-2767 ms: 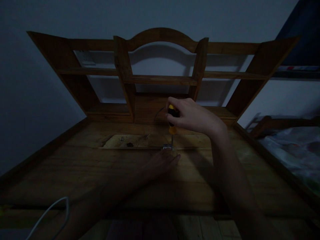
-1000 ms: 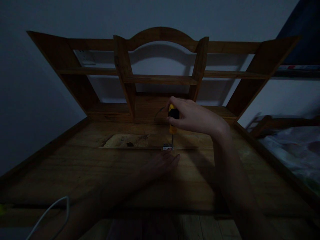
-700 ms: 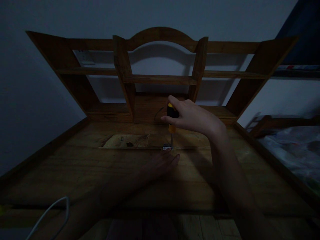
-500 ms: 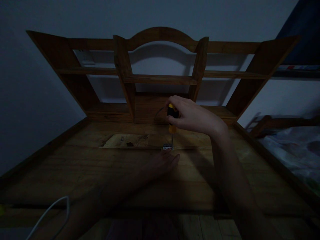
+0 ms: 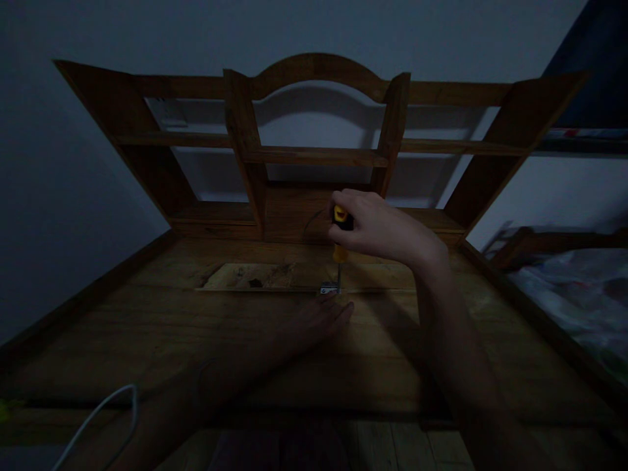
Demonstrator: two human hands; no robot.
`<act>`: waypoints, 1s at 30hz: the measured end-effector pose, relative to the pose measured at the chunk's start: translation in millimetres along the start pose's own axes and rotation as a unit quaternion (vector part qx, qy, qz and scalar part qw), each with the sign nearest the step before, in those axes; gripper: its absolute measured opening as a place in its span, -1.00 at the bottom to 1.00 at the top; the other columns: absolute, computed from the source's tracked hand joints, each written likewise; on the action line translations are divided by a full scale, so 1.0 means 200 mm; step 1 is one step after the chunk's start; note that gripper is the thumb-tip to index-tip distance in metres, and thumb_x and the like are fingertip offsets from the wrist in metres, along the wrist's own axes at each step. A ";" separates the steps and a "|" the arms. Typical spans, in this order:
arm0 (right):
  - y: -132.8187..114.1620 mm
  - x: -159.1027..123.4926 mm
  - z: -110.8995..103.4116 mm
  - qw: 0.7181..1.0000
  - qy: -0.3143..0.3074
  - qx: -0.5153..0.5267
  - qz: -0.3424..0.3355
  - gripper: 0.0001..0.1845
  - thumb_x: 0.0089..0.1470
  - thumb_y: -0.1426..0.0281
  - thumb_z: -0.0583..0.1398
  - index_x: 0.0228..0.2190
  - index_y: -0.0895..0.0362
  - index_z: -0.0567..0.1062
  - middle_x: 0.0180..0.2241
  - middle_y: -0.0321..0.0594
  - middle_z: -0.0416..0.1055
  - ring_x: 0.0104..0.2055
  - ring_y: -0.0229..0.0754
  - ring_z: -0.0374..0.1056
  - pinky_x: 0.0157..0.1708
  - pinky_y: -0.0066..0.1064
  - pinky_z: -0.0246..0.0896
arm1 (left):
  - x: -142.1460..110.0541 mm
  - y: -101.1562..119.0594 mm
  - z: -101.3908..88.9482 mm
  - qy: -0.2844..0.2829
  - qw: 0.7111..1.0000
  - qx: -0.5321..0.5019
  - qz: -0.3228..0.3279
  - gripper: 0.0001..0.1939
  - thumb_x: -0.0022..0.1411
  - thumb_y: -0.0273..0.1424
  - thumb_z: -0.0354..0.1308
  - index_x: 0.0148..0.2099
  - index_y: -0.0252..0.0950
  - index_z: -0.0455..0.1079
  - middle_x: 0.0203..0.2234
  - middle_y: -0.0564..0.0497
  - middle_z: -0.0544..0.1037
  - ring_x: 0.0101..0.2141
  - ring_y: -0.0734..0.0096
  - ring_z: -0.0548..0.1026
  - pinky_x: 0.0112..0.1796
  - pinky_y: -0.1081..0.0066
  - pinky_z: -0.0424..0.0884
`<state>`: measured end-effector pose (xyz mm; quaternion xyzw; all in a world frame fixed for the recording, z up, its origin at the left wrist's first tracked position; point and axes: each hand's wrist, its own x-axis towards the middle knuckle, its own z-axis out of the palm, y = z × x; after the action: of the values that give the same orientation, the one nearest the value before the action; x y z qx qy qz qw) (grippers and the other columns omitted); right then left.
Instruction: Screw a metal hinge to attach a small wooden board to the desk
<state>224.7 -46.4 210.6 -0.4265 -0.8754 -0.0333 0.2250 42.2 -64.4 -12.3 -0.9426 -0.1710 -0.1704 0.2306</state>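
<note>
My right hand (image 5: 366,222) is closed around the yellow and black handle of a screwdriver (image 5: 340,254). The screwdriver stands nearly upright, its shaft pointing down. Its tip meets the right end of a small metal piece, which looks like a hinge (image 5: 328,288), on the wooden desktop (image 5: 220,340). Just below that piece my left hand (image 5: 321,319) lies low on the wood with fingers stretched out, the fingertips at the metal's near edge. Dim light hides the tip and any screw under it.
A long shallow recess (image 5: 245,276) with rough, damaged wood runs across the desktop behind the left hand. At the back rises a wooden shelf unit (image 5: 314,156) against the wall. A white cable (image 5: 115,392) loops at lower left. Crumpled plastic (image 5: 579,294) lies off to the right.
The top of the screwdriver handle has tipped or turned slightly in my right hand, which has barely shifted. My left hand keeps its place.
</note>
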 end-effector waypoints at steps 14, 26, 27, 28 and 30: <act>-0.01 0.02 0.03 0.999 0.015 -0.040 0.007 -0.70 0.33 0.17 0.13 -0.12 0.15 0.45 -0.20 -0.05 0.56 -0.15 -0.02 0.45 -0.16 -0.27 0.18 | -0.01 0.00 0.02 -0.023 1.000 -0.016 -0.009 -0.57 0.44 -0.59 -0.02 0.31 -0.45 0.23 -0.02 -0.17 0.59 0.05 0.19 0.55 0.21 0.22 0.37; -0.02 0.01 0.04 1.000 0.006 -0.014 0.006 -0.82 0.28 0.29 0.14 -0.15 0.13 0.43 -0.21 -0.11 0.54 -0.14 -0.08 0.44 -0.14 -0.31 0.18 | 0.00 -0.01 0.02 -0.021 1.000 0.003 0.001 -0.59 0.45 -0.59 -0.04 0.29 -0.43 0.26 -0.07 -0.14 0.62 -0.03 0.28 0.59 0.23 0.24 0.35; -0.02 0.01 0.04 1.000 0.007 -0.012 0.007 -0.82 0.28 0.29 0.14 -0.16 0.13 0.43 -0.20 -0.11 0.54 -0.13 -0.08 0.44 -0.13 -0.32 0.19 | 0.00 -0.01 0.02 -0.022 1.000 0.003 0.002 -0.60 0.45 -0.59 -0.03 0.29 -0.43 0.26 -0.08 -0.14 0.62 -0.03 0.28 0.59 0.23 0.23 0.34; -0.02 0.01 0.04 1.000 0.008 -0.010 0.007 -0.83 0.28 0.30 0.14 -0.16 0.12 0.43 -0.21 -0.12 0.54 -0.13 -0.08 0.45 -0.13 -0.32 0.19 | 0.00 -0.01 0.02 -0.022 1.000 0.000 0.002 -0.60 0.45 -0.59 -0.03 0.28 -0.44 0.26 -0.09 -0.15 0.62 -0.04 0.27 0.59 0.23 0.22 0.35; -0.01 0.02 0.04 1.000 0.008 -0.007 0.007 -0.84 0.28 0.30 0.14 -0.17 0.12 0.43 -0.21 -0.12 0.54 -0.12 -0.08 0.45 -0.13 -0.33 0.19 | 0.00 0.00 0.02 -0.020 1.000 -0.006 0.001 -0.59 0.44 -0.60 -0.03 0.29 -0.45 0.26 -0.07 -0.16 0.62 -0.03 0.27 0.59 0.22 0.21 0.35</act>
<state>218.4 -43.7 205.2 -0.4342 -0.8701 -0.0409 0.2295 41.7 -62.4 -14.9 -0.9475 -0.1734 -0.1519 0.2218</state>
